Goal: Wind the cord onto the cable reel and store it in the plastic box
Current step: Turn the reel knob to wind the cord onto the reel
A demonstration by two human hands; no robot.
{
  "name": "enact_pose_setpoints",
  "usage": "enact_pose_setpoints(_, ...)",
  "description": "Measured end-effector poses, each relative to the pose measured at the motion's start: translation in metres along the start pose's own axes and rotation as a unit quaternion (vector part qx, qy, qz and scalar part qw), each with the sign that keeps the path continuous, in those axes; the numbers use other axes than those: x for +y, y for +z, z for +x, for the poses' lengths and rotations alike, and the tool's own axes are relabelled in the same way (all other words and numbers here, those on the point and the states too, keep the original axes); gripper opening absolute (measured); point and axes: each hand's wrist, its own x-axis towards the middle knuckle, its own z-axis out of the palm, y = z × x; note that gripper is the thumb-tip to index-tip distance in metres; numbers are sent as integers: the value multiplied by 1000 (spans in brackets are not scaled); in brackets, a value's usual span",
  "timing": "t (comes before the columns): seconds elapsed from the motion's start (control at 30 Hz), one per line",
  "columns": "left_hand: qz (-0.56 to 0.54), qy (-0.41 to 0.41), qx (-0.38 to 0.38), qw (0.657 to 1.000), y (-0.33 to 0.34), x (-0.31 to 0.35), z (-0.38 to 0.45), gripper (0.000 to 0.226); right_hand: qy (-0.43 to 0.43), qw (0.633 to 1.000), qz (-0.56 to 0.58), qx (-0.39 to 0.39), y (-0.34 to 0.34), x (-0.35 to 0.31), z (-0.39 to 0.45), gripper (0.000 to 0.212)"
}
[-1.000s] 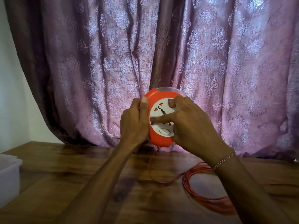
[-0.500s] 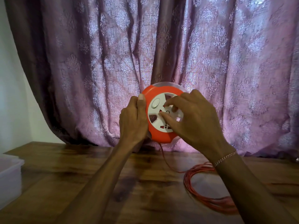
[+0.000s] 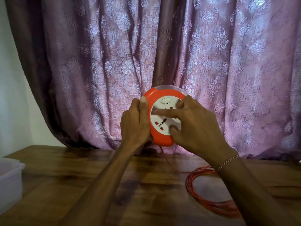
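- The round orange plastic cable reel with a white socket face (image 3: 162, 119) is held up in the air above the tabletop, its flat face turned toward the camera, so its turning axis runs roughly away from the person toward the curtain.
- The left hand (image 3: 135, 126) is closed around the reel's left rim, thumb lying along the orange edge; it looks to be the steadying hand.
- The right hand (image 3: 193, 128) lies over the white face from the right, fingers (image 3: 164, 112) spread and pressed against it, thumb near the lower rim. In my judgement this hand turns the face to draw cord in.
- The thin orange cord (image 3: 211, 203) leaves the reel's bottom edge, drops toward the tabletop and runs to a loose coil lying low and to the right, partly under the right forearm. The feed therefore comes from below right, nearer the right hand.
- Much cord seems unwound, so winding is likely far from finished.
- The translucent white plastic box (image 3: 11, 178) sits at the far left edge, well apart from the reel and nearer the left hand.
- The dark brown wooden tabletop (image 3: 81, 176) is glossy, and the coil may slide or snag as it is pulled.
- A mauve patterned curtain (image 3: 228, 62) hangs close behind, with pale wall at left.
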Motion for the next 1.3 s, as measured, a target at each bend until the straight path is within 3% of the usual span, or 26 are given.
enact_pose_setpoints(0.07, -3, -5, 5, 1000, 0, 0, 0, 55, 56, 997, 27, 52, 3, -1, 1, 56)
enact_pose_setpoints(0.17, -11, -7, 3, 1000, 1, 0, 0, 56, 120, 988, 75, 62, 6, 2, 5, 68)
enact_pose_setpoints(0.3, -12, -10, -3, 1000, 2, 0, 0, 58, 106, 990, 42, 79, 1, -1, 4, 61)
enact_pose_setpoints(0.4, -18, -12, 2, 1000, 1, -2, 1, 58, 63, 994, 46, 81, -9, 2, 4, 38)
enact_pose_setpoints(0.47, -14, -8, 8, 1000, 0, -2, 2, 54, 7, 997, 64, 49, -12, 9, 5, 24)
enact_pose_setpoints(0.6, -17, -6, 5, 1000, 1, -1, 1, 55, -41, 994, 49, -93, -14, 11, 4, 55)
enact_pose_setpoints(0.7, -14, -1, 5, 1000, 1, 1, 0, 56, -42, 992, -23, -120, -10, 5, 4, 64)
enact_pose_setpoints(0.87, -15, 0, 7, 1000, 0, 1, 2, 57, -47, 997, -35, -40, -5, 4, 1, 57)
enact_pose_setpoints(1.0, -13, 1, 15, 1000, -1, 2, 2, 54, 48, 996, 36, 59, 3, -3, 1, 60)
enact_pose_setpoints(1.1, -16, 0, 11, 1000, -1, 1, 2, 52, 97, 990, 50, 88, 7, -7, 3, 65)
enact_pose_setpoints(1.2, -18, -4, 6, 1000, -1, 1, 2, 55, 80, 993, 24, 88, 3, -8, 2, 61)
enact_pose_setpoints(1.3, -24, -10, 15, 1000, -3, -1, 4, 54, 32, 993, 22, 111, -9, -3, 2, 39)
